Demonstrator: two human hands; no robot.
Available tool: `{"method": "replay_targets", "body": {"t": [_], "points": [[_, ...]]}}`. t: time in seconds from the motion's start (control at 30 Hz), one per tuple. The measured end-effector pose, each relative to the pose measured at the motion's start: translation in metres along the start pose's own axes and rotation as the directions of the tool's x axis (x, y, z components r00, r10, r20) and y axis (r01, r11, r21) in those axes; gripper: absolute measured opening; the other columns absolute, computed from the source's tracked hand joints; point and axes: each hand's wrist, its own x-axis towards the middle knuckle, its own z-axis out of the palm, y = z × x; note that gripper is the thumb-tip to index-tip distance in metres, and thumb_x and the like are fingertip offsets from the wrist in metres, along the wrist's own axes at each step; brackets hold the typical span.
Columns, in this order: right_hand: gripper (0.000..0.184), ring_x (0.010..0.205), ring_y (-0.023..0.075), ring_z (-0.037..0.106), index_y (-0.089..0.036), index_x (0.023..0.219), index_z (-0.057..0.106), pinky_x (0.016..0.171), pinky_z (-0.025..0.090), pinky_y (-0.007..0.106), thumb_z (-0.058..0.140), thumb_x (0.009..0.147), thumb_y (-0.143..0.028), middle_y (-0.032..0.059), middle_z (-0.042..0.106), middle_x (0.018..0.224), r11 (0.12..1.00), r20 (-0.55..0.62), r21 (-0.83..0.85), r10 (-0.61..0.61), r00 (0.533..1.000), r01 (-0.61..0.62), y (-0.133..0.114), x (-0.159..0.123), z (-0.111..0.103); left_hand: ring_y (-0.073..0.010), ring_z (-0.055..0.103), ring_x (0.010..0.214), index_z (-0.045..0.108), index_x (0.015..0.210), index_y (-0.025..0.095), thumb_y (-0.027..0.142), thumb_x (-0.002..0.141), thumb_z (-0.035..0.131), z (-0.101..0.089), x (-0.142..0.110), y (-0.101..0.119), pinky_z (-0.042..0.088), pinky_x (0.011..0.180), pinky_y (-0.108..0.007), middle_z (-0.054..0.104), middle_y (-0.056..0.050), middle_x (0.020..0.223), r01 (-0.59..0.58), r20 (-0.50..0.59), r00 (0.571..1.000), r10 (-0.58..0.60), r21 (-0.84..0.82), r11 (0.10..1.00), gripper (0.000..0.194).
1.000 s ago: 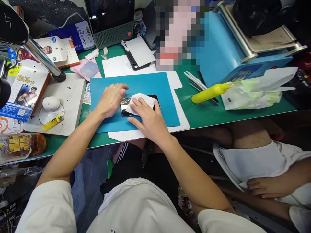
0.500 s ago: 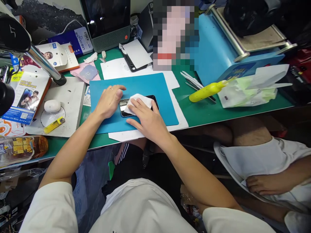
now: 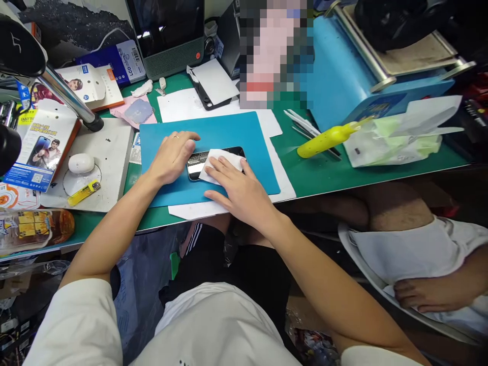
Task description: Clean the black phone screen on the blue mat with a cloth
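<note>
A smartphone [image 3: 195, 166] with a dark, glossy face lies flat on the blue mat [image 3: 244, 127]. Over its middle and right part is a folded white wipe [image 3: 219, 154]. My right hand [image 3: 240, 185] presses the wipe down with flat, outstretched fingers; its thumb is apart, over the mat. At the phone's left end, my left hand [image 3: 173, 157] rests on the mat with fingers extended and slightly bent. It holds nothing that I can see, and whether it touches the phone's edge is unclear. A ring is on one left finger.
Right of the mat lie a yellow squeeze bottle [image 3: 324, 141], thin tools [image 3: 305, 124] and a tissue pack [image 3: 392, 142], before a blue machine [image 3: 343, 76]. Left are a lamp stand [image 3: 72, 96], an earbud case [image 3: 81, 163] and a yellow lighter [image 3: 84, 193]. Another person's hand [image 3: 430, 294] is at right.
My right hand has slid the wipe slightly right along the phone, baring more of its left part. My left hand stays nearly in place. The view has shifted a little.
</note>
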Motion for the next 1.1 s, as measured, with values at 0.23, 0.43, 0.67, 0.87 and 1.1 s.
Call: {"method": "replay_targets", "body": {"t": [0.23, 0.43, 0.67, 0.87, 1.1], "points": [[0.069, 0.169, 0.0345, 0.036, -0.009, 0.167, 0.050, 0.136, 0.036, 0.059, 0.051, 0.112, -0.051, 0.0190, 0.042, 0.177, 0.998, 0.035, 0.044, 0.036, 0.999, -0.037, -0.001, 0.016, 0.008, -0.0294, 0.067, 0.107, 0.067, 0.140, 0.018, 0.082, 0.103, -0.006, -0.002, -0.002, -0.010, 0.049, 0.105, -0.047, 0.078, -0.013, 0.110, -0.029, -0.086, 0.996, 0.026, -0.030, 0.999, 0.104], [0.068, 0.170, 0.0354, 0.034, -0.012, 0.170, 0.044, 0.138, 0.028, 0.066, 0.045, 0.113, -0.049, 0.0174, 0.037, 0.180, 0.996, 0.039, 0.047, 0.069, 0.997, -0.071, 0.023, 0.013, 0.001, -0.0294, 0.068, 0.109, 0.070, 0.134, 0.018, 0.080, 0.106, 0.000, -0.002, -0.008, -0.009, 0.048, 0.110, -0.048, 0.078, -0.013, 0.110, -0.082, -0.065, 0.995, 0.080, -0.023, 0.996, 0.098], [0.089, 0.173, 0.0390, 0.024, -0.006, 0.175, 0.031, 0.138, 0.027, 0.066, 0.051, 0.108, -0.061, 0.0230, 0.027, 0.183, 1.000, 0.043, 0.023, -0.004, 0.999, 0.003, 0.033, 0.009, 0.008, -0.0277, 0.069, 0.112, 0.069, 0.134, 0.018, 0.078, 0.107, -0.001, -0.004, -0.018, -0.004, 0.048, 0.109, -0.045, 0.079, -0.013, 0.115, -0.117, -0.011, 0.993, 0.116, -0.010, 0.993, 0.096], [0.095, 0.174, 0.0367, 0.020, -0.005, 0.176, 0.026, 0.140, 0.022, 0.062, 0.041, 0.109, -0.071, 0.0228, 0.023, 0.184, 1.000, 0.022, 0.005, 0.011, 1.000, -0.011, 0.028, 0.008, 0.015, -0.0273, 0.070, 0.107, 0.071, 0.128, 0.017, 0.077, 0.110, 0.005, -0.005, -0.018, -0.003, 0.050, 0.105, -0.045, 0.078, -0.013, 0.108, -0.160, -0.056, 0.986, 0.157, -0.050, 0.986, 0.091], [0.094, 0.174, 0.0361, 0.020, -0.005, 0.176, 0.026, 0.140, 0.021, 0.062, 0.039, 0.109, -0.070, 0.0223, 0.023, 0.185, 1.000, 0.024, -0.020, 0.022, 0.999, -0.021, 0.027, 0.009, 0.016, -0.0281, 0.071, 0.109, 0.072, 0.128, 0.019, 0.079, 0.108, 0.002, -0.006, -0.017, -0.003, 0.051, 0.106, -0.045, 0.078, -0.013, 0.108, -0.123, -0.052, 0.991, 0.120, -0.045, 0.991, 0.094]]}}
